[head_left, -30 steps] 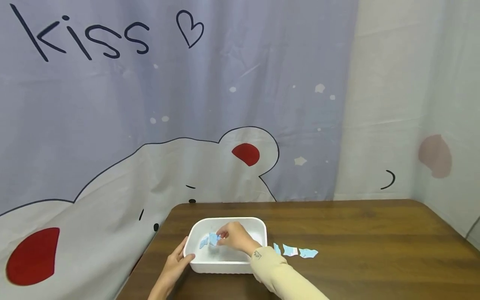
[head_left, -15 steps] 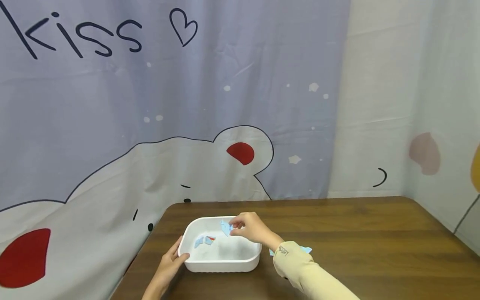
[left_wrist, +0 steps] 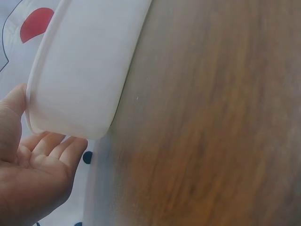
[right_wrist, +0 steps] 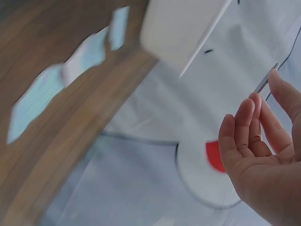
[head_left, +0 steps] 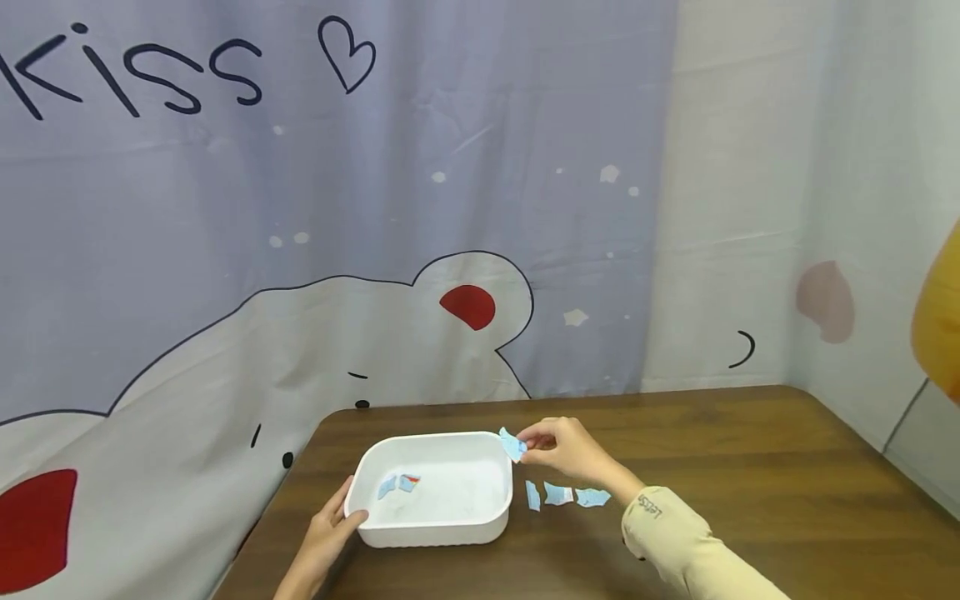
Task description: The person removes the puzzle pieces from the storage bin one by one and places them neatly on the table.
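Right fingers (right_wrist: pixel 242 123) pinch, while left fingers (left_wrist: pixel 72 152) lie apart from the thumb (left_wrist: pixel 13 106).

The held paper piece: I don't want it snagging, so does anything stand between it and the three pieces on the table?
Possibly the white container, at its far right corner: the held piece overlaps it in the head view, though the right wrist view shows them apart. Nothing else visible stands before the three pieces.

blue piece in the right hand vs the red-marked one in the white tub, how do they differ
The held piece is pinched by the right hand, while the red-marked piece lies in the white tub. The held piece looks larger than the red-marked piece. The red-marked piece shows red; the visible part of the held piece shows none. Both are light blue.
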Demonstrator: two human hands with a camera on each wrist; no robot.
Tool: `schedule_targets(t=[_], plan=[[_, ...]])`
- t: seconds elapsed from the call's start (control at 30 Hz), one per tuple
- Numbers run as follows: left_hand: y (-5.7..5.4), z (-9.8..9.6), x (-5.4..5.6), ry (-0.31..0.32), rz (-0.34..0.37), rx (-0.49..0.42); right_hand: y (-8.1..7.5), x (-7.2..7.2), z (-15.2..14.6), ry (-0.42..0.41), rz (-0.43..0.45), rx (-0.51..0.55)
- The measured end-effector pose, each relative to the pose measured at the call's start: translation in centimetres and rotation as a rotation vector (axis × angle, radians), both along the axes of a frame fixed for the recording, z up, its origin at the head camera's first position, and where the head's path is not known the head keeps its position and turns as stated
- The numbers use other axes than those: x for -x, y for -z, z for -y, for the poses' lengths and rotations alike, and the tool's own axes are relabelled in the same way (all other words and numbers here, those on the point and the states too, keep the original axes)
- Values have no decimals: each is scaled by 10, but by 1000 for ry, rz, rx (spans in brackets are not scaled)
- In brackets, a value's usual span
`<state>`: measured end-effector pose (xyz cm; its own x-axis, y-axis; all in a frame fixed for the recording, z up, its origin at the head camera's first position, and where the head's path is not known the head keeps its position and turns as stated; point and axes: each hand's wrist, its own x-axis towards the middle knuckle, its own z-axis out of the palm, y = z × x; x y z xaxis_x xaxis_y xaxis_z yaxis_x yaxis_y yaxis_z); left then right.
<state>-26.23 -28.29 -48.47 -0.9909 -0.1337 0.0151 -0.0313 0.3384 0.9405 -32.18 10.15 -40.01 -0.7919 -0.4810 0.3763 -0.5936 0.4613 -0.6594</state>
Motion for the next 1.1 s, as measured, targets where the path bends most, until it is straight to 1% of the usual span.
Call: schedule_targets(t=[0.1, 0.23, 0.37, 0.47, 0.6, 0.87, 0.97, 1.1], plan=[[-1, 0, -1, 3, 1, -1, 3, 0, -26, 32, -24, -18], [-2, 2, -2, -2, 1, 13, 9, 0, -56, 85, -19, -37], [-1, 3, -2, -10, 7, 31, 15, -4, -79, 123, -14, -48], [-1, 2, -1, -4, 14, 35, 19, -8, -93, 140, -12, -49], [-2, 0, 0, 6, 23, 30, 28, -12, -109, 158, 3, -50], [-6, -2, 2, 5, 47, 20, 49, -10, -134, 210, 71, -96], [-5, -1, 2, 6, 50, 37, 56, -12, -139, 203, 121, -126], [-1, 0, 4, 9, 58, 62, 64, -14, -141, 212, 164, -176]])
